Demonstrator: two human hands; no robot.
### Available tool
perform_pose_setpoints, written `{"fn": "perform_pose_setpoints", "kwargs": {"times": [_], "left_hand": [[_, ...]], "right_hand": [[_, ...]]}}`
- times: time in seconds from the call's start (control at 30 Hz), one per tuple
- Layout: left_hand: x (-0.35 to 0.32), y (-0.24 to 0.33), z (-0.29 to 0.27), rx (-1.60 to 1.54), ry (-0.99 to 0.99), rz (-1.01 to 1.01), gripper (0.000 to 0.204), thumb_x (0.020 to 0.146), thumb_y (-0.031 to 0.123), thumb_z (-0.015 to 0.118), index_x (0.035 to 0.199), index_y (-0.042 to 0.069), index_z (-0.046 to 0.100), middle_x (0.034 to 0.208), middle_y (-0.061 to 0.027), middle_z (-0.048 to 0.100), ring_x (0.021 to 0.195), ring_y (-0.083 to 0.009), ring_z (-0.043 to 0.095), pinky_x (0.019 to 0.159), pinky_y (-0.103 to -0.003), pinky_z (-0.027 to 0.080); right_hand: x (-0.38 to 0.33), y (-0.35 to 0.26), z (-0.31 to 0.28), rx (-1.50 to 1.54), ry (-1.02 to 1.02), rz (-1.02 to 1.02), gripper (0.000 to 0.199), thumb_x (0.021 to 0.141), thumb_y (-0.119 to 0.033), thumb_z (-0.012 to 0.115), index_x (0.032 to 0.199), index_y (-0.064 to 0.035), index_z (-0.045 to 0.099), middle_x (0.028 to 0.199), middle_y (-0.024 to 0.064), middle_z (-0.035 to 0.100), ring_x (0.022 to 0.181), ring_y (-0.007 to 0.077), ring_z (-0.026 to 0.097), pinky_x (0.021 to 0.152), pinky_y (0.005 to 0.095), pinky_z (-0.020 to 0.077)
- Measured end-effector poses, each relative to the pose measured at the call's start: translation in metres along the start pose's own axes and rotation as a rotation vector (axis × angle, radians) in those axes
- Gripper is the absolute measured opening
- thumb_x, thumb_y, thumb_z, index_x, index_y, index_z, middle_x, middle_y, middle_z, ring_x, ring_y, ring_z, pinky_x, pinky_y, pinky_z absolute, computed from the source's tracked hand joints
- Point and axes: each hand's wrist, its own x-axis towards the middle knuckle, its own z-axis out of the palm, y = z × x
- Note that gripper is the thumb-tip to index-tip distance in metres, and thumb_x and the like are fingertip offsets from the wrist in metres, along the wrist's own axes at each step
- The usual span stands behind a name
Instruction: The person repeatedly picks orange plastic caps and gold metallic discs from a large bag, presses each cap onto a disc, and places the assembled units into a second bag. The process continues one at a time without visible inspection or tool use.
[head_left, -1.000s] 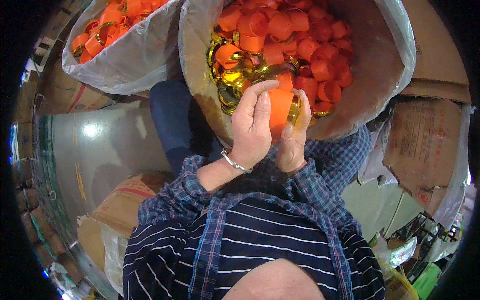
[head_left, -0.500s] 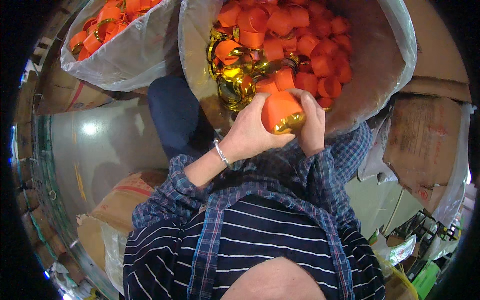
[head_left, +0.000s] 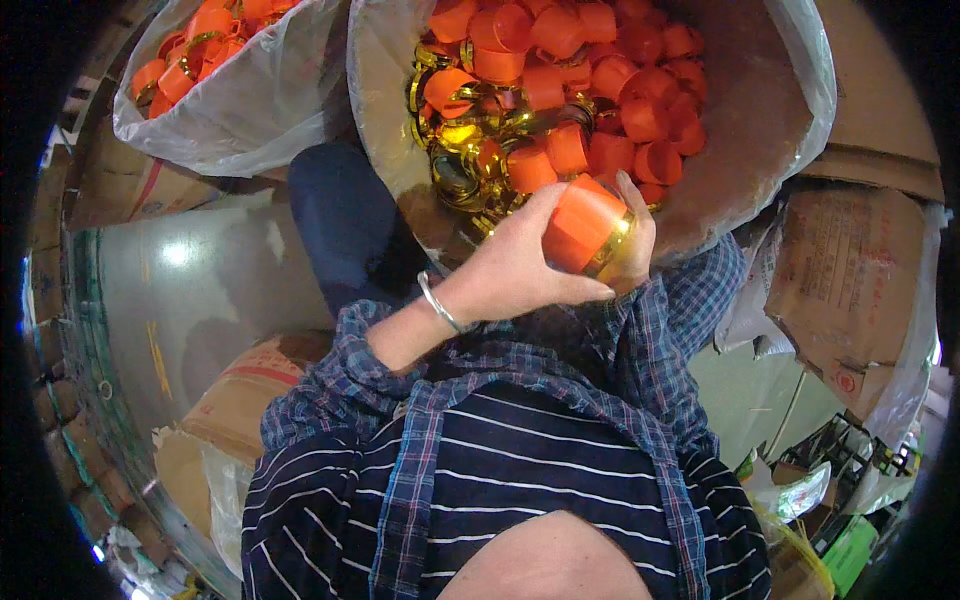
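Observation:
Between my hands is an orange plastic cap (head_left: 582, 222), tilted, with a shiny gold band (head_left: 617, 242) around its right-hand end. My left hand (head_left: 510, 262), a silver bangle on its wrist, curves around the cap's left side with thumb and fingers spread wide. On the other side, my right hand (head_left: 638, 240) closes on the banded end; part of its fingers is hidden behind the cap. Just beyond lies a heap of loose orange caps (head_left: 645, 115) and gold rings (head_left: 458, 172) inside a large plastic-lined box (head_left: 765, 150).
A second lined container (head_left: 255, 125) at the far left holds more orange caps. Cardboard boxes stand at the right (head_left: 835, 285) and lower left (head_left: 245, 400). My knee (head_left: 345, 215) rests against the big box. Crates and a green item (head_left: 850, 555) lie lower right.
The cap has turned so its gold band, earlier at the bottom, now faces right. Both hands have shifted slightly right with it, and the right hand has moved around to the banded end.

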Motion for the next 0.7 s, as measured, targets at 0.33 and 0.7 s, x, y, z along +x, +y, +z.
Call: {"fn": "perform_pose_setpoints", "kwargs": {"times": [0.33, 0.7], "left_hand": [[-0.009, -0.003, 0.002, 0.014, 0.096, -0.05, 0.069, 0.061, 0.022, 0.087, 0.118, 0.002, 0.053, 0.103, -0.0141, 0.065, 0.096, -0.0244, 0.065, 0.087, -0.036, 0.052], [0.001, -0.005, 0.002, -0.139, 0.027, -0.102, 0.065, 0.069, 0.028, 0.086, 0.118, -0.002, 0.056, 0.106, -0.0124, 0.065, 0.096, -0.02, 0.064, 0.087, -0.033, 0.052]], "right_hand": [[-0.033, -0.007, 0.023, -1.176, -0.243, -0.805, 0.036, 0.103, -0.025, 0.044, 0.103, 0.0034, 0.066, 0.093, 0.0135, 0.067, 0.087, 0.0208, 0.064, 0.081, 0.0312, 0.0495], [-0.016, -0.01, 0.013, -0.984, -0.203, -0.607, 0.037, 0.101, -0.027, 0.047, 0.098, 0.0032, 0.068, 0.092, 0.0108, 0.069, 0.083, 0.02, 0.065, 0.079, 0.0319, 0.0508]]}}
